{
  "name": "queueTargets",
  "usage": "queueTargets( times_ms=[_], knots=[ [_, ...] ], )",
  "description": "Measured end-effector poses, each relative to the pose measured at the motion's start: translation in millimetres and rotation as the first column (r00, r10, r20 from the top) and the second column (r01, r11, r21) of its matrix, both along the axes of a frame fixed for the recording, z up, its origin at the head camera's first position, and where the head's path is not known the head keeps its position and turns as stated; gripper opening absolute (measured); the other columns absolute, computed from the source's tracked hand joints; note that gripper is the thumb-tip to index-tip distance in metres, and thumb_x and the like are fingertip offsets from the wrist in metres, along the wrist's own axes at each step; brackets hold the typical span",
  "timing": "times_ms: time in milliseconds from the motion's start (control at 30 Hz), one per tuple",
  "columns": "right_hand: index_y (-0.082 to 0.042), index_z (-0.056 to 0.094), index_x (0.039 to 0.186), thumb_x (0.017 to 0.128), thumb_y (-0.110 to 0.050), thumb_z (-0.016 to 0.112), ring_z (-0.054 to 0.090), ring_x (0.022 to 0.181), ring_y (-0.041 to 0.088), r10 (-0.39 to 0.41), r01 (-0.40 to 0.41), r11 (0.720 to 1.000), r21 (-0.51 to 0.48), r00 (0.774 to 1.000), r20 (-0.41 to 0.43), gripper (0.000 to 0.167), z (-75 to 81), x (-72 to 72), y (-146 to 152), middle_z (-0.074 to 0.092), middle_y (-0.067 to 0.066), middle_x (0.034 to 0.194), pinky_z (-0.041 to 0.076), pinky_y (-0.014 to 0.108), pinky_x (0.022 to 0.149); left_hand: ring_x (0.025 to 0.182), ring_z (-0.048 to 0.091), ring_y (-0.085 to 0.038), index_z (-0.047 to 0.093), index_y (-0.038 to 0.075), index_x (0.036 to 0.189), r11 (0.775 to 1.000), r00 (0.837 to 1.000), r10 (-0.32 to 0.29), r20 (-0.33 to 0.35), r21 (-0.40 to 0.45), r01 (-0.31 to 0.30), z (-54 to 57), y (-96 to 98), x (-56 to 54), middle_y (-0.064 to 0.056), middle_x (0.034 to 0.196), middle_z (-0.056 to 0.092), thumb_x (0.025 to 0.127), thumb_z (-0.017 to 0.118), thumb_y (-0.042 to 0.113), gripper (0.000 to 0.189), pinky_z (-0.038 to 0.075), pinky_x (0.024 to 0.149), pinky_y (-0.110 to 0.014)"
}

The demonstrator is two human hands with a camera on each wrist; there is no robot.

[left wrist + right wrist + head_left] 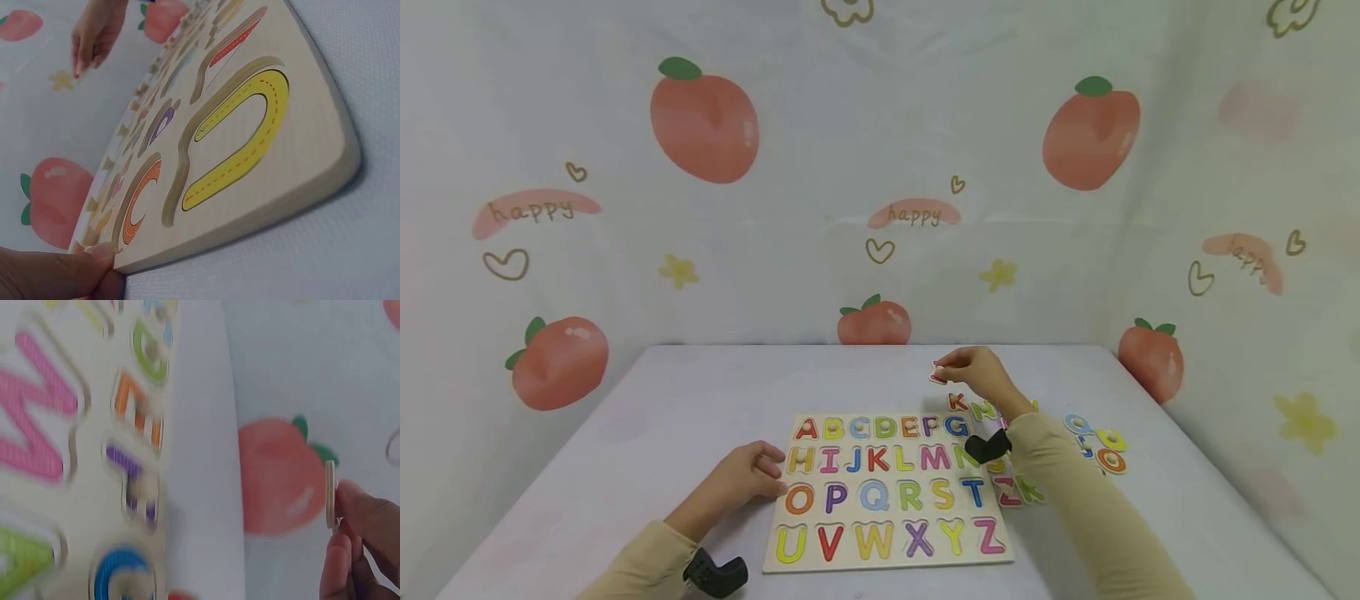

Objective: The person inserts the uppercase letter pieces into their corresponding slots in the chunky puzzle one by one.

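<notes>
Letter piece is raised at one o'clock from the letter board, pinched between thumb and fingertips of the right hand; the right forearm slants in from five o'clock. At nine o'clock, the left hand, fingers bent, grips the letter board's edge, its left forearm reaching from seven.

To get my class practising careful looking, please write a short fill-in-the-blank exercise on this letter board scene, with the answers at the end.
1. The left hand touches the ____ edge of the board.
2. The right hand pinches a piece; in the head view, the nearest loose letter below it is ____.
3. On the board, the U is coloured ____.
4. In the bottom row, the letter between W and Y is ____.

Missing words: left; K; yellow; X.
</notes>
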State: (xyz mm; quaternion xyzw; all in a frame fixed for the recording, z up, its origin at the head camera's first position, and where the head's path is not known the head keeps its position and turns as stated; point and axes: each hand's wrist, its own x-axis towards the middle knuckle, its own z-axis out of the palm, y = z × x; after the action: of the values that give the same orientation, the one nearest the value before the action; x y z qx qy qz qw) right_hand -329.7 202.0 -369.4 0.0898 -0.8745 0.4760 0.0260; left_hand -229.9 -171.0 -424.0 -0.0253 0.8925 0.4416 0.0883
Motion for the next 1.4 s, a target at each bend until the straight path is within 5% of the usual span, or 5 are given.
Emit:
queueTargets(
  times_ms=[300,633,967,1400],
  knots=[
    [-0.01,0.074,0.094,0.084,-0.019,0.075,0.068,0.088,0.032,0.098,-0.098,0.995,-0.011,0.995,-0.007,0.013,5.5,27.3,-66.6,0.073,0.001,0.083,0.053,0.035,0.081,0.074,0.057,-0.016,0.059,0.0,0.113,1.0,1.0,0.009,-0.002,0.009,-0.009,1.2,-1.4,2.5,-0.006,0.085,0.061,0.074,0.081,0.009,0.046,0.049,0.065,-0.029],
    [-0.01,0.073,0.089,0.084,-0.017,0.075,0.064,0.074,0.012,0.219,-0.221,0.975,0.022,0.974,0.058,0.009,-8.6,51.1,-121.6,0.07,0.0,0.082,0.049,0.026,0.068,0.074,0.057,-0.016,0.059,0.0,0.114,1.0,1.0,0.006,-0.003,0.006,-0.006,-0.3,0.0,1.2,-0.006,0.085,0.061,0.074,0.081,0.01,0.046,0.049,0.066,-0.029],
    [-0.014,0.073,0.079,0.078,-0.017,0.08,0.057,0.063,0.009,0.217,-0.232,0.966,0.117,0.967,0.131,0.008,-32.3,57.1,-153.3,0.065,-0.005,0.07,0.044,0.023,0.059,0.075,0.057,-0.016,0.059,-0.001,0.114,1.0,1.0,0.0,0.003,0.018,0.0,1.9,0.2,0.4,-0.006,0.086,0.061,0.074,0.081,0.009,0.046,0.049,0.066,-0.029],
    [-0.014,0.071,0.074,0.078,-0.013,0.08,0.054,0.063,0.008,0.214,-0.242,0.958,0.154,0.96,0.182,0.01,-38.2,60.6,-166.9,0.065,-0.005,0.066,0.042,0.022,0.058,0.075,0.057,-0.016,0.06,-0.001,0.113,1.0,1.0,0.0,-0.003,0.021,0.0,1.5,-0.9,1.6,-0.005,0.086,0.062,0.074,0.081,0.008,0.045,0.05,0.066,-0.029]
  ],
)
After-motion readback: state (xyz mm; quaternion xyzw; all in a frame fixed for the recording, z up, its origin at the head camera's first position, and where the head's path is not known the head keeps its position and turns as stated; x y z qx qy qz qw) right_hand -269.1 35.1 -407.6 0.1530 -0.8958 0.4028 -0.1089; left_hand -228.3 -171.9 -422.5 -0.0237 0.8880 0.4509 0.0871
